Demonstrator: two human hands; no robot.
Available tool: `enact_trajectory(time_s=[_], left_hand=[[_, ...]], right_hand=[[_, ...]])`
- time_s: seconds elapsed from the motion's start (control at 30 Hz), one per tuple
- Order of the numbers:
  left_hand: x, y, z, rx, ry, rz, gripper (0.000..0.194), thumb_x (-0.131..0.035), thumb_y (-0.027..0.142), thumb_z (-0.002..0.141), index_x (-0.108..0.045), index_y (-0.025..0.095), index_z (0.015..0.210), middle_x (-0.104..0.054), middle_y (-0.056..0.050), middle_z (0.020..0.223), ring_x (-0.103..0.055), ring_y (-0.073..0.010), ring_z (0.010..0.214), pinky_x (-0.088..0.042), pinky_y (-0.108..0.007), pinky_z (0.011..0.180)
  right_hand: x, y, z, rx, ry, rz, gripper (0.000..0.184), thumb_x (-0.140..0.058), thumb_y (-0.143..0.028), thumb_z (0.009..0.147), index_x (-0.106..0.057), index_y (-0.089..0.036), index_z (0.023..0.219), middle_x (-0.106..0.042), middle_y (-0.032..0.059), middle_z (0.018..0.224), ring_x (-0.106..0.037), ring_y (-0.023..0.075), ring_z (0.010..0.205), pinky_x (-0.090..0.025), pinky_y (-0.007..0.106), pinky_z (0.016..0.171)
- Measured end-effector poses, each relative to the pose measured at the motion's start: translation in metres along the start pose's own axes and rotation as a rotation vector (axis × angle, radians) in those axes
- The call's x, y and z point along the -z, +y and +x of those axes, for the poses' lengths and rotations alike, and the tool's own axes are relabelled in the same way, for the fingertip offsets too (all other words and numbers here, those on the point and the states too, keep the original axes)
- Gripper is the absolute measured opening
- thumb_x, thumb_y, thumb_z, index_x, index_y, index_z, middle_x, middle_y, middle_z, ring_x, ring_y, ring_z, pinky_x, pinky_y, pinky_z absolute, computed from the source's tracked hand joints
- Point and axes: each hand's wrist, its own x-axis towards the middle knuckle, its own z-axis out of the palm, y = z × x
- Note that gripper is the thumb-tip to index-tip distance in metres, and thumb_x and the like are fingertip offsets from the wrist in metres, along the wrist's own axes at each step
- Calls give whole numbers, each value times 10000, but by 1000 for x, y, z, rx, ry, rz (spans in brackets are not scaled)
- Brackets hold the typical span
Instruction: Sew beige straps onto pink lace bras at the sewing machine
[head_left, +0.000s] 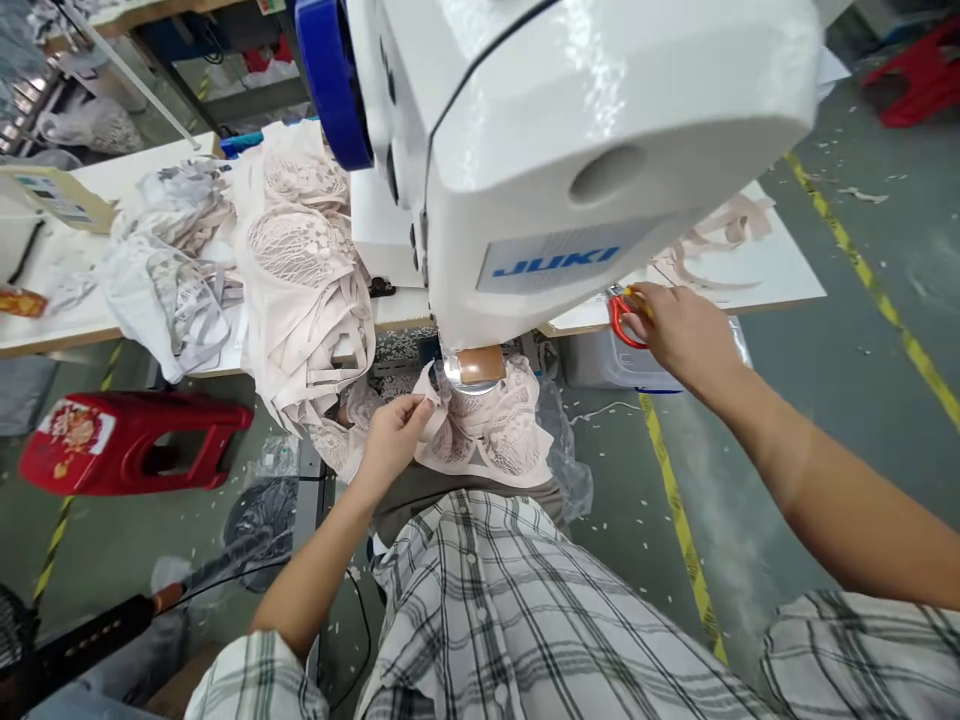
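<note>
A white JUKI sewing machine (570, 140) fills the upper middle of the view. Below its head lies a pale pink lace garment (495, 430). My left hand (394, 440) pinches the garment's edge and strap just left of the needle area, fingers closed on the fabric. My right hand (679, 330) reaches to the table edge on the right and is closed on red-handled scissors (621, 320).
A pile of pink lace pieces (300, 270) and grey-white lace (172, 270) covers the table (780, 275) left of the machine. A red plastic stool (127, 440) stands on the floor at left. A clear bin (600, 360) sits under the table. Yellow floor lines (870, 280) run at right.
</note>
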Motion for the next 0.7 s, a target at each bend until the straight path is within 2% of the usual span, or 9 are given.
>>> enact_trajectory(time_s=[0.07, 0.13, 0.23, 0.3, 0.37, 0.43, 0.5, 0.6, 0.7], left_hand=[[0, 0, -1, 1, 6, -52, 360, -522, 486, 919, -706, 178, 939, -680, -26, 784, -602, -176, 710, -449, -260, 633], [0, 1, -2, -28, 13, -58, 345, -513, 470, 932, -707, 186, 966, -706, -33, 864, -622, -185, 795, -461, -262, 690], [0, 2, -3, -37, 0, -92, 338, -499, 466, 948, -694, 191, 967, -703, -33, 900, -620, -183, 836, -465, -262, 727], [-1, 2, -4, 2, -38, -180, 347, -502, 484, 946, -684, 190, 955, -675, -25, 830, -602, -169, 763, -467, -259, 689], [-4, 4, -5, 47, -88, -297, 351, -511, 498, 941, -679, 194, 989, -649, -19, 787, -583, -156, 707, -473, -258, 664], [-8, 6, -5, 79, -129, -385, 349, -528, 502, 935, -676, 201, 1029, -637, -17, 782, -570, -148, 684, -477, -257, 655], [-10, 9, -7, 99, -143, -407, 335, -547, 499, 927, -677, 206, 1023, -632, -13, 785, -559, -140, 672, -472, -250, 645], [-11, 17, -11, 81, -143, -326, 307, -547, 478, 928, -678, 201, 950, -639, -15, 804, -568, -145, 713, -470, -245, 667], [-11, 26, -14, 1, -110, -168, 270, -507, 407, 941, -659, 197, 867, -654, -22, 849, -581, -167, 802, -468, -248, 705]], right_hand=[[4, -1, -15, -60, 11, 97, 446, -542, -380, 959, -531, -163, 1348, -674, 221, 1146, -635, 285, 988, -398, 367, 712], [12, -6, -42, -112, 35, 262, 385, -554, -382, 944, -570, -202, 1284, -696, 194, 1129, -663, 266, 945, -448, 374, 700], [25, -27, -98, -107, 14, 450, 313, -615, -395, 886, -607, -299, 1184, -727, 100, 893, -671, 241, 692, -502, 383, 595], [31, -50, -133, 93, -43, 509, 322, -655, -349, 832, -611, -320, 1150, -729, 79, 961, -673, 245, 683, -535, 399, 579], [33, -76, -155, 303, -91, 576, 353, -655, -309, 808, -598, -300, 1156, -714, 78, 1099, -703, 258, 804, -577, 406, 629], [32, -100, -162, 407, -77, 627, 369, -652, -287, 799, -588, -269, 1162, -697, 85, 1162, -709, 273, 939, -604, 408, 700], [29, -119, -158, 429, -27, 654, 367, -656, -285, 805, -588, -249, 1164, -698, 90, 1163, -696, 281, 1023, -611, 414, 759], [24, -138, -145, 449, 19, 683, 372, -666, -301, 823, -588, -241, 1181, -699, 91, 1161, -681, 280, 1067, -604, 425, 815], [20, -148, -137, 463, 21, 717, 391, -674, -302, 827, -587, -242, 1204, -694, 93, 1176, -674, 282, 1078, -594, 431, 839]])
